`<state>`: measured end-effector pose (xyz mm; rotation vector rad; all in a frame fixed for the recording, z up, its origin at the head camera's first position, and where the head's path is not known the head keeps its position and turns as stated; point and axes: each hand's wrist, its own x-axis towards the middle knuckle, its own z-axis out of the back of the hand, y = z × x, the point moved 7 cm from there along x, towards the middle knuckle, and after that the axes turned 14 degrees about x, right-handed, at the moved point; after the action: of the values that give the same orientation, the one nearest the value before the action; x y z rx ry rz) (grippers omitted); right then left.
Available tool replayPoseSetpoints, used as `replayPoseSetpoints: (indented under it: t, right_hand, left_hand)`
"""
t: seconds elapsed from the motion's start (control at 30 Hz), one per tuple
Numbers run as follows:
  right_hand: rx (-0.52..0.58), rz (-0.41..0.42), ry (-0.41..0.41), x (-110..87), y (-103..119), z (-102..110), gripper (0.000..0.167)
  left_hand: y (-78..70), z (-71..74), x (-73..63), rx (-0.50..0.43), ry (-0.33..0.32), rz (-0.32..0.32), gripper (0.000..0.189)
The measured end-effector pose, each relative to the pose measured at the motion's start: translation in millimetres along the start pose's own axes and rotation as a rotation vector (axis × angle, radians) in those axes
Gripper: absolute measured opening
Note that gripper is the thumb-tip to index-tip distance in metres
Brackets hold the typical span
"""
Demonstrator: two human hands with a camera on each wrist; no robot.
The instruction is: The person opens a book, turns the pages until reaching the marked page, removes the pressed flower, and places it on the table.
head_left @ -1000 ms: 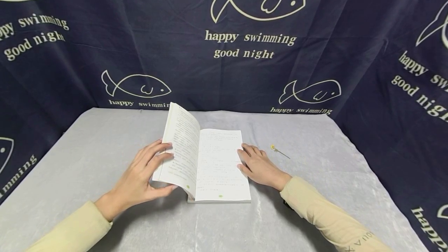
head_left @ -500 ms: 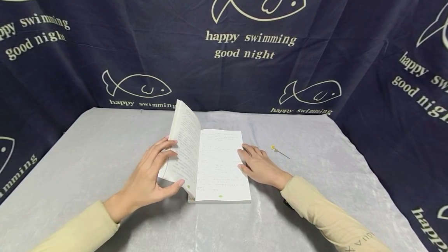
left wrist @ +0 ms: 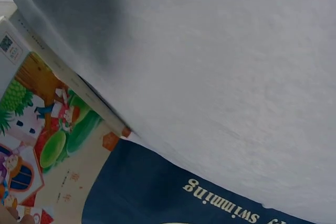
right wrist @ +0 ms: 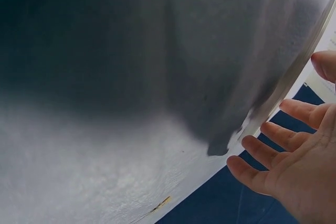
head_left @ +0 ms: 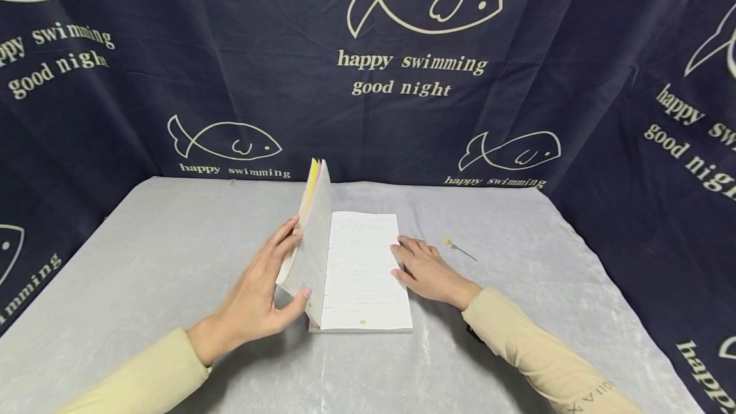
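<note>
An open book point(head_left: 362, 273) lies on the table, its right half flat and its left half standing steeply. My left hand point(head_left: 247, 305) holds that raised half, with fingers along its outer edge and the thumb at the lower corner. In the left wrist view the colourful illustrated cover point(left wrist: 68, 119) shows, with fingertips at its lower left. My right hand point(head_left: 431, 273) rests at the right edge of the book, fingertips touching the page margin; in the right wrist view its fingers are extended and spread. A small yellow flower with a thin stem point(head_left: 460, 249) lies beyond the right hand.
A grey cloth point(head_left: 172, 260) covers the table. Dark blue curtains point(head_left: 276, 50) with white fish drawings and lettering hang behind and at both sides. A yellow strip point(head_left: 312, 184) shows among the pages at the top of the raised half.
The left hand has moved to the right, tilting the book's left half from leaning left to nearly upright. The right hand and the flower have stayed in place.
</note>
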<state>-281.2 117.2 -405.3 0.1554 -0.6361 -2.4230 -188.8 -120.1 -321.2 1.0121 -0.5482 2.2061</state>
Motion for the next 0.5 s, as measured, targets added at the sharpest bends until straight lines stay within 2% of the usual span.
replayPoseSetpoints:
  t: [0.27,0.5]
  right_hand:
    - [-0.001,-0.005,0.006,0.6,0,1,0.052]
    - [0.000,0.008,-0.031,0.9,-2,5,0.051]
  left_hand:
    - [-7.4,-6.3,-0.4,0.011,0.009,-0.010,0.071]
    - [-12.8,-10.5,1.7,-0.016,0.037,-0.013,0.070]
